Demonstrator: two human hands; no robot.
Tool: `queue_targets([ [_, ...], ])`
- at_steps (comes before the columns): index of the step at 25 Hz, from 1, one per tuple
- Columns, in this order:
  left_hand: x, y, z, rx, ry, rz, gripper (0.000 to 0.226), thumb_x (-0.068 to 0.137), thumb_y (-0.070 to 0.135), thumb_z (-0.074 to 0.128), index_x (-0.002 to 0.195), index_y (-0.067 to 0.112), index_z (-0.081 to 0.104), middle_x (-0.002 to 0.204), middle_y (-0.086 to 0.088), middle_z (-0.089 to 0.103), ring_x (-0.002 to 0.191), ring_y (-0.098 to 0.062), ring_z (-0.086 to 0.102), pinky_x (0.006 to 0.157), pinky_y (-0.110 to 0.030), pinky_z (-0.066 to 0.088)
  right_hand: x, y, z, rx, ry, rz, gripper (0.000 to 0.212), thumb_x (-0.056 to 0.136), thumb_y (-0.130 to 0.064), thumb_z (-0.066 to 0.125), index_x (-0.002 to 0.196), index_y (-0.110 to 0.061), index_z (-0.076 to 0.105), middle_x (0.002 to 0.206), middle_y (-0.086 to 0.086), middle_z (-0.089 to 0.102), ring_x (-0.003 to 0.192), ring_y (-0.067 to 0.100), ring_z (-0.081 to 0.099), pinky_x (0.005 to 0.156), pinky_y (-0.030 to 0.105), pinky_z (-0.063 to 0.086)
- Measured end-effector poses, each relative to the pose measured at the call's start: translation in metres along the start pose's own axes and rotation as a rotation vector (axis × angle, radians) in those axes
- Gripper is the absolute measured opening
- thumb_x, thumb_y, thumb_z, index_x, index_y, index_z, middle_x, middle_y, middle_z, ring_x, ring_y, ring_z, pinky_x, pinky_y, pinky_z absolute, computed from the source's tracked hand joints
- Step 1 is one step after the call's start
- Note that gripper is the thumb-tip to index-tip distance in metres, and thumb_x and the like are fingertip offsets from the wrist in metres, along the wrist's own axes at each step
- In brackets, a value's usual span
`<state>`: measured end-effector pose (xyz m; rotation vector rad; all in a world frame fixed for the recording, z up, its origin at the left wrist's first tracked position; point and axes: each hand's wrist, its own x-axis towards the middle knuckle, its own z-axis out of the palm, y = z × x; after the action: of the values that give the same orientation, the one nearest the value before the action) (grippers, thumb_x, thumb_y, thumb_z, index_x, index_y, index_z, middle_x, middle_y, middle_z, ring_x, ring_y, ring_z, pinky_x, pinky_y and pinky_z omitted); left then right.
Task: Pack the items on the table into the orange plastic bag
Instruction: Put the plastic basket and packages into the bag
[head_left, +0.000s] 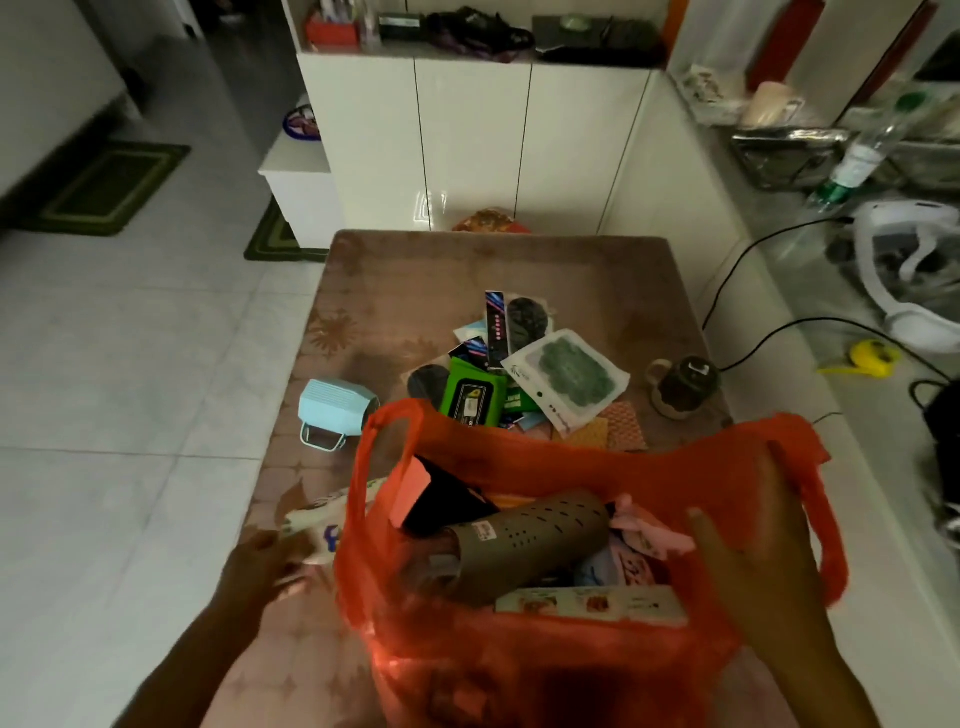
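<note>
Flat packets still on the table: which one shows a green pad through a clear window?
The white pouch, rightmost of the pile behind the orange plastic bag. The green wipes pack beside it is opaque with a black label.

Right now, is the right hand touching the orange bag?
Touching. The head view shows the right hand with fingers lying straight against the orange plastic bag at its rim, holding it open.
</note>
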<state>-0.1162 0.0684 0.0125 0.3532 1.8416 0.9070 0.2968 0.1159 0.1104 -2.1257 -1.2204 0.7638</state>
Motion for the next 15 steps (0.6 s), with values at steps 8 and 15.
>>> queue_targets([
  [8,-0.063,0.057,-0.069,-0.089,0.124,0.325,0.010,0.077,-0.001,0.068,0.083,-0.001,0.059,0.090,-0.027,0.062,0.085,-0.027,0.068,0.074,-0.035,0.060,0.000,-0.003,-0.025,0.026,-0.117,-0.160,0.081,0.090,-0.026,0.064,0.153,-0.026,0.014,0.157,0.008,0.029,0.140,0.030,0.033,0.110,0.048,0.033],
  [15,-0.045,0.098,-0.030,-0.259,-0.171,0.528,0.049,0.074,0.010,0.073,0.118,-0.001,0.057,0.117,-0.024,0.064,0.098,-0.032,0.067,0.074,-0.041,0.060,-0.003,-0.007,-0.035,0.106,-0.173,-0.218,0.079,0.091,-0.025,0.063,0.153,-0.029,0.014,0.154,0.004,0.033,0.139,0.026,0.035,0.109,0.043,0.033],
])
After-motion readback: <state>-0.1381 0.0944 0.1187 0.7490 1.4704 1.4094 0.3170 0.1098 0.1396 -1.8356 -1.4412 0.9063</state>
